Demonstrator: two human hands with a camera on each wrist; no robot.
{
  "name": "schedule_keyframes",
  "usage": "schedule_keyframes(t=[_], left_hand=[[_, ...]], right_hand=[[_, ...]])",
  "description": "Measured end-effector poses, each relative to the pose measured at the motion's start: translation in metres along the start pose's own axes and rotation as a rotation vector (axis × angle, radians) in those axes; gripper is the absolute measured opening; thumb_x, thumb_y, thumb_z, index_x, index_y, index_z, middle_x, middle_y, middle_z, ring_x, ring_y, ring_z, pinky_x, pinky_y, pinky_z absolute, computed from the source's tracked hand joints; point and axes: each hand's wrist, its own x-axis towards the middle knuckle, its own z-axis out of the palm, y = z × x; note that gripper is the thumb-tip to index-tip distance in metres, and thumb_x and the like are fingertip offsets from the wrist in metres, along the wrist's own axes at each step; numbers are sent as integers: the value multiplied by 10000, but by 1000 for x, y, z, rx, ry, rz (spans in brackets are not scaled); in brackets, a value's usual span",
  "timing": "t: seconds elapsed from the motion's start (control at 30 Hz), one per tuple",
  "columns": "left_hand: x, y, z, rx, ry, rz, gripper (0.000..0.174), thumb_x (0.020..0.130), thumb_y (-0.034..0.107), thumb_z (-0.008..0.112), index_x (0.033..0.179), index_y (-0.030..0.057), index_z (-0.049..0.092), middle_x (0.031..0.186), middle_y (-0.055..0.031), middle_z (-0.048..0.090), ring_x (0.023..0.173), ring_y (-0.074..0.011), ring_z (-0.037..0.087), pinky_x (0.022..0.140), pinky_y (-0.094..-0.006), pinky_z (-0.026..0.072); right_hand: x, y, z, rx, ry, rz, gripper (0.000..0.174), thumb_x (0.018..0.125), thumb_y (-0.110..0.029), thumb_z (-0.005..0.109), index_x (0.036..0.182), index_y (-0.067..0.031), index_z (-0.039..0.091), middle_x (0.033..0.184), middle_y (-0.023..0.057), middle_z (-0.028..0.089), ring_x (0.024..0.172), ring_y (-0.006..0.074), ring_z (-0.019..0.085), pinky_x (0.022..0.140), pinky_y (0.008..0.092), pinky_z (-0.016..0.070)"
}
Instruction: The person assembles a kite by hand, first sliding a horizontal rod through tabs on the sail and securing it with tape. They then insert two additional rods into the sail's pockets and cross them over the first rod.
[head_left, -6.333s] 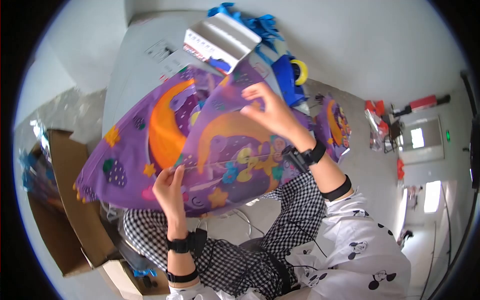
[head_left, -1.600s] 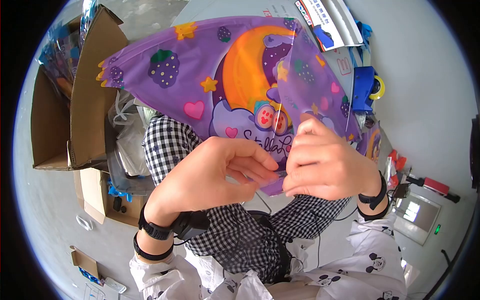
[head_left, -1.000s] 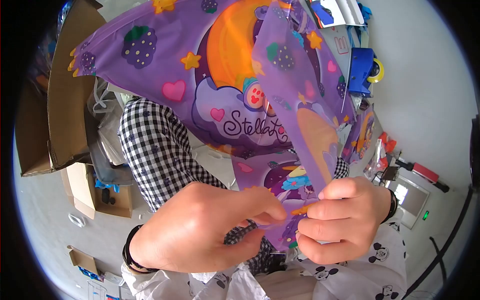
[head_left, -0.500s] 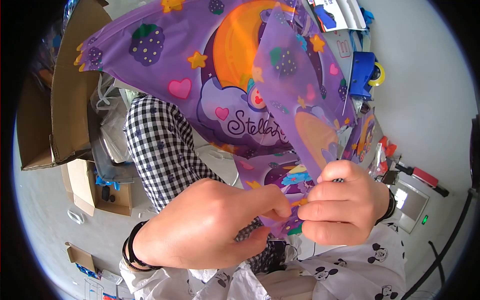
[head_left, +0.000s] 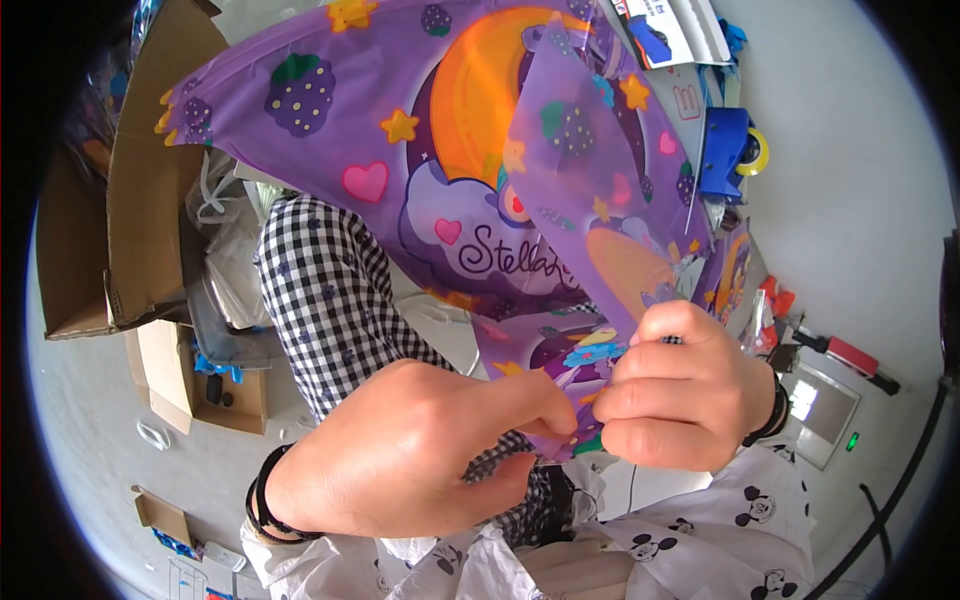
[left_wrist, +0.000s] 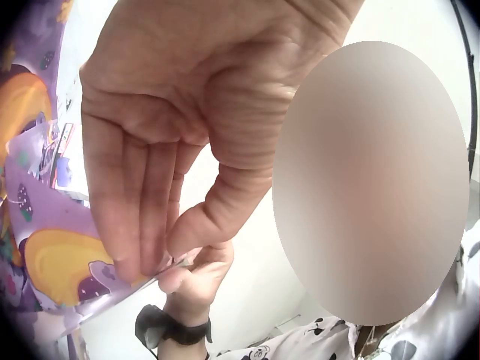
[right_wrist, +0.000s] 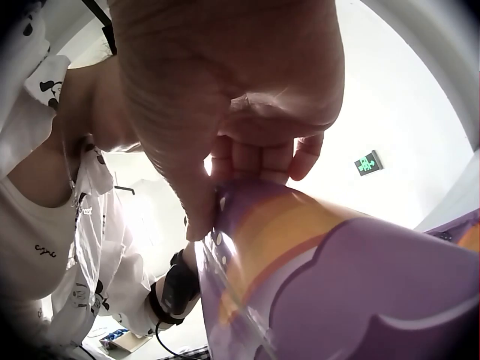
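Note:
A large purple plastic sheet [head_left: 330,170], thin and see-through in parts, spreads over the table edge and the lap. It is printed with an orange moon, stars, hearts and berries, plus lettering starting "Stella". One strip of it folds down toward the hands. My left hand [head_left: 410,450] pinches the sheet's lower edge between thumb and fingertips, as the left wrist view shows. Close beside it, my right hand [head_left: 690,395] grips the same edge with curled fingers. In the right wrist view, the thumb presses near the border of the sheet [right_wrist: 375,277].
A tall cardboard box [head_left: 155,190] stands at the left, with clear plastic bags [head_left: 230,275] beside it. A blue tape dispenser [head_left: 722,150] and a white printed box [head_left: 680,30] are at the upper right. A smaller carton [head_left: 165,380] lies lower left.
Earlier the hands were apart over the sheet; they have since come together at its edge, lower and nearer the body. Over the last second the right hand has shifted slightly up.

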Motion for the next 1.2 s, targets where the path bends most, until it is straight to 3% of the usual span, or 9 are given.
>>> schedule_keyframes(t=[0.07,0.37,0.4,0.63,0.73,0.8,0.9,0.97,1.2], left_hand=[[-1,0,0,2,-1,-3,289,724,-52,697,1009,-4,685,923,-68,725,798,-183,720,702,-274,601],[-4,0,1,-5,118,-2,275,725,-50,712,994,-18,666,925,-76,730,848,-177,723,723,-275,596],[-3,-1,2,-6,149,4,277,725,-49,716,995,-21,662,929,-78,731,861,-176,723,728,-275,595],[-7,-12,-1,-371,150,-193,402,727,-81,724,1106,-54,593,1066,-151,704,980,-211,699,760,-288,587],[-12,-35,0,-632,166,-97,408,848,184,714,1099,-105,575,1057,-222,686,968,-262,702,794,-353,595],[-11,-53,6,-742,189,31,591,936,423,600,1087,-147,563,1027,-262,679,942,-302,706,790,-421,602],[-12,-63,25,-793,419,-11,388,1001,275,530,1058,-95,631,1000,-222,696,899,-298,713,730,-426,619],[-14,-70,29,-879,389,36,246,963,158,602,1055,-53,690,1030,-187,707,931,-247,705,739,-343,615],[-11,-54,40,-696,510,16,174,891,106,693,1004,-20,729,970,-141,719,832,-163,685,705,-291,611]], right_hand=[[1,1,2,-12,27,4,120,674,-115,661,723,-80,558,710,1,543,645,164,536,727,327,419],[5,5,15,-71,62,149,140,697,-107,694,764,-60,581,701,12,519,649,177,532,701,345,408],[5,6,15,-35,57,170,263,616,-88,820,808,-67,641,708,19,570,623,188,540,725,364,363],[9,9,21,-10,126,172,181,682,-116,768,759,-80,608,700,-1,502,661,174,528,715,348,386],[9,9,19,-12,152,179,172,698,-124,772,761,-95,615,708,-6,508,674,173,531,747,355,388],[8,12,18,-17,172,179,162,711,-132,768,763,-100,618,710,-7,511,690,172,538,768,353,385],[6,15,17,-8,176,205,130,734,-139,756,758,-107,632,721,-7,548,731,177,553,814,352,386],[6,16,20,11,189,198,120,736,-136,752,752,-106,637,727,-7,568,742,179,558,824,353,390],[2,20,27,-28,205,174,98,739,-132,744,750,-102,651,717,-2,568,756,175,565,842,348,392]])
